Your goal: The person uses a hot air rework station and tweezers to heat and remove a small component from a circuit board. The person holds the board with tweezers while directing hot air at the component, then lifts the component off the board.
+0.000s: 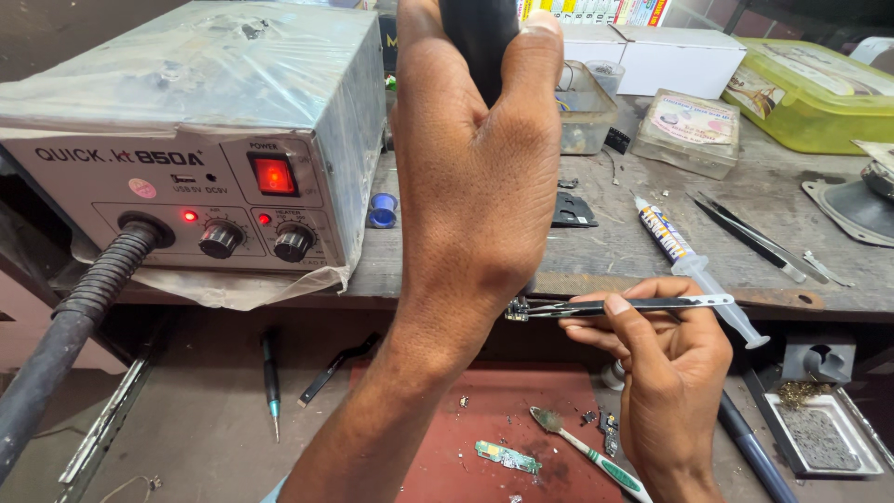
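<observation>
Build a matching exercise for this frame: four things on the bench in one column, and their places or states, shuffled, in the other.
Things:
1. metal tweezers
2. grey box-shaped hot-air station
3. white-and-green toothbrush
4. clear plastic syringe tube

Places or states:
A. lying on the red mat
B. pinched in the right hand, gripping a small part
C. switched on, red switch lit
D. lying on the grey wooden shelf, tip past its front edge

Pairs: 1-B, 2-C, 3-A, 4-D. The left hand grips a black handle.
</observation>
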